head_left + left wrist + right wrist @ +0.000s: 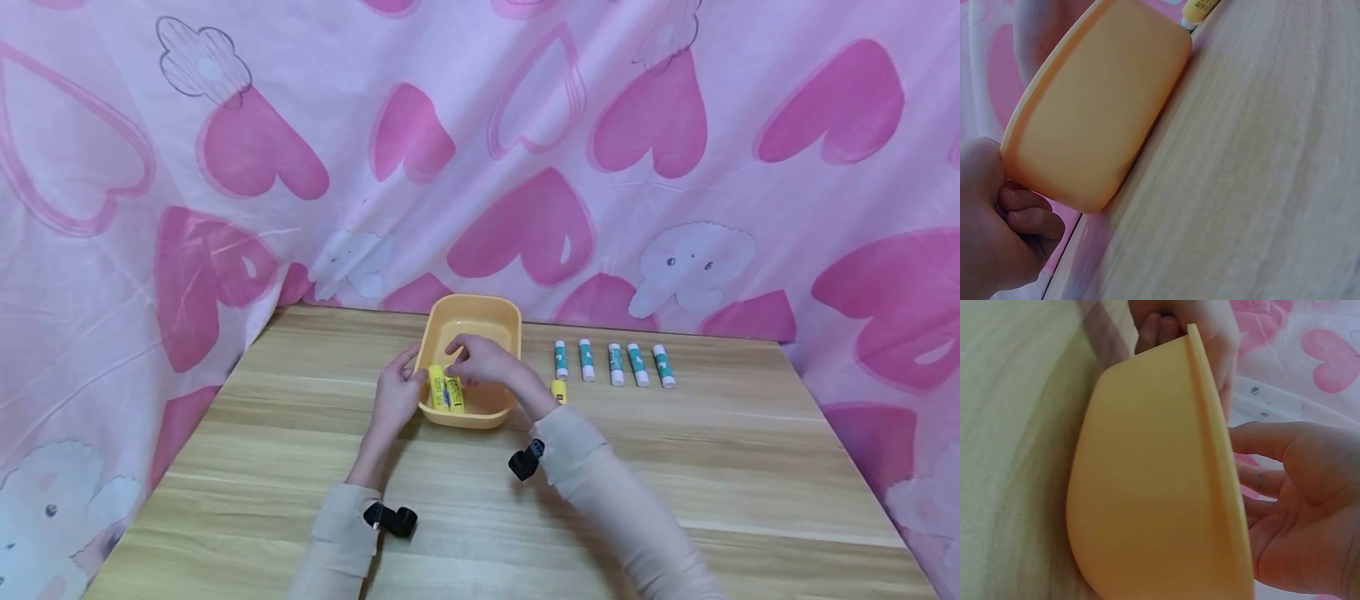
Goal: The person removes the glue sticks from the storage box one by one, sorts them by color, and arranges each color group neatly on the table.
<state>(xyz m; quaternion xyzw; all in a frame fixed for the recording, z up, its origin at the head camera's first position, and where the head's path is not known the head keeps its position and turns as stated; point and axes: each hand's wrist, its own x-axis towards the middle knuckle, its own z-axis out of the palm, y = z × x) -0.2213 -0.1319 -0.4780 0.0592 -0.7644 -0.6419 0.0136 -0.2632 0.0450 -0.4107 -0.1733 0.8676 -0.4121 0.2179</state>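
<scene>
An orange-yellow plastic bin [480,307] stands near the back of the table. My left hand [396,392] grips its left rim; in the left wrist view the fingers [1035,219] curl below the rim. Two yellow glue sticks lie side by side in the bin's near left part, a left one [438,388] and a right one [456,397]. Reaching over the right rim, my right hand [480,362] has bent fingers and appears to pinch the upper end of the right stick. In the right wrist view the bin wall [1147,456] hides the fingertips of my right hand [1297,506].
Another yellow glue stick [558,392] lies right of the bin, partly behind my right forearm. Several white-and-teal glue sticks [616,365] form a row farther right. A pink heart-patterned curtain [525,225] hangs behind the wooden table [720,450].
</scene>
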